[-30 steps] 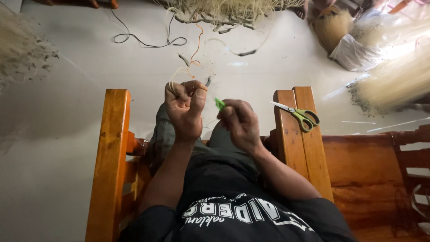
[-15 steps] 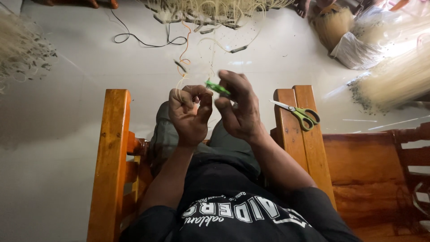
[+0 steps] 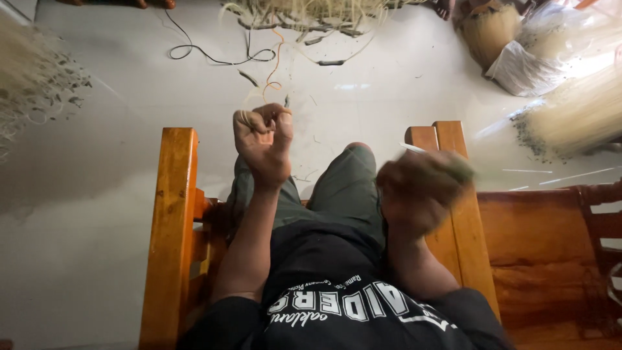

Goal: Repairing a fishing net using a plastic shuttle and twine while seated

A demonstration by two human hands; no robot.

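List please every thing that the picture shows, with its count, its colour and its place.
wooden chair arms: two, orange-brown, either side of the seated person.
black cable: one, looped on the pale floor, top left.
orange cord: one, on the floor beside the cable.
fibre bundles: several, straw-coloured, at the right, the top and the far left.
white sack: one, top right.
thin pale strands: a few, wound over the left hand's fingers.
left hand: closed in a fist, raised over the knees.
right hand: blurred, over the right chair arm; whether it holds anything is unclear.
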